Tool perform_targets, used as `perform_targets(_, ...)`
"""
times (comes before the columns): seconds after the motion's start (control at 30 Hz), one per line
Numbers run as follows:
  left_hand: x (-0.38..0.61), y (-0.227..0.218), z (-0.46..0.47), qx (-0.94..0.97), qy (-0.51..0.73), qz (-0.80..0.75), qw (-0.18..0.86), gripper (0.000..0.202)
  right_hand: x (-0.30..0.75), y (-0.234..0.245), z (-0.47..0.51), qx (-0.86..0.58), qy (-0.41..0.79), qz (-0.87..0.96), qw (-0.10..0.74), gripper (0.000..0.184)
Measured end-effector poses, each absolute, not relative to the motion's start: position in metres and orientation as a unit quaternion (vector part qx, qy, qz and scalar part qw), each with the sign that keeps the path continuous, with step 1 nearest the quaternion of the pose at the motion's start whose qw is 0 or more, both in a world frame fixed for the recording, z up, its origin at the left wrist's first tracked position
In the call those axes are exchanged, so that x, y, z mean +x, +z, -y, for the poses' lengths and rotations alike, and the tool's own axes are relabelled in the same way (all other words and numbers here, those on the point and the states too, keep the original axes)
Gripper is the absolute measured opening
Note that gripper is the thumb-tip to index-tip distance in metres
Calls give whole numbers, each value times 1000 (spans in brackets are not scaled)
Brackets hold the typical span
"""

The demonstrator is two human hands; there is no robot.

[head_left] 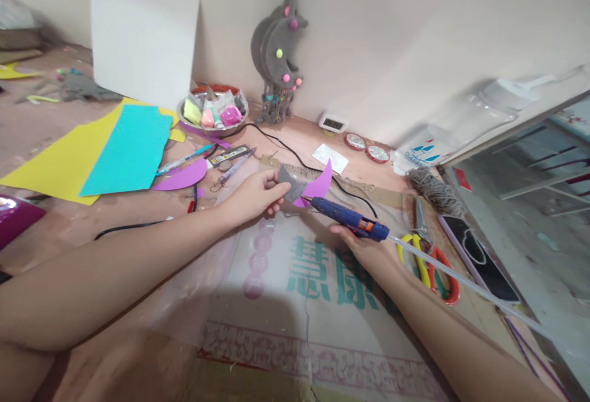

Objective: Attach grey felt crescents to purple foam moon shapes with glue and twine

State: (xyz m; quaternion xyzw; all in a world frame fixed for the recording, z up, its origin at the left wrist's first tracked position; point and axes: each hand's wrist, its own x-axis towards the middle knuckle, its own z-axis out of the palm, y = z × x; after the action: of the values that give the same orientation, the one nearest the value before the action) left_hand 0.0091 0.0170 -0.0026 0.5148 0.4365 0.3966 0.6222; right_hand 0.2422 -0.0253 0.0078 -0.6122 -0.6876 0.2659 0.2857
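My left hand (265, 193) pinches the grey-covered end of a purple crescent (322, 182), which looks like foam or stiff paper. The grey covering (292, 184) resembles wound yarn, and the crescent's other tip is bare purple. My right hand (357, 243) is wrapped round a dark blue hot glue gun (341, 212); most of its fingers are hidden under the tool. The gun's nozzle is at the edge where grey meets purple; I cannot tell if it touches. A long clear glue stick (465, 278) sticks out of its back, toward the lower right.
A printed cardboard sheet (276, 328) lies under my hands. Scissors (431, 260), a phone (479, 257) and grey yarn (433, 190) are at right. Yellow and turquoise sheets (129, 150), pens and a bowl (212, 125) are at left. A grey moon ornament (279, 51) hangs behind.
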Motion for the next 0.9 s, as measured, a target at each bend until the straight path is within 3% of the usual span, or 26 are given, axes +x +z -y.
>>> perform_targets(0.4, 8, -4, -17, 519, 392, -443, 617, 16, 233, 17, 25, -646, 308, 628, 306, 30)
perform_targets(0.9, 9, -3, -16, 531, 388, -444, 609, 18, 234, 20, 24, -681, 262, 612, 305, 38)
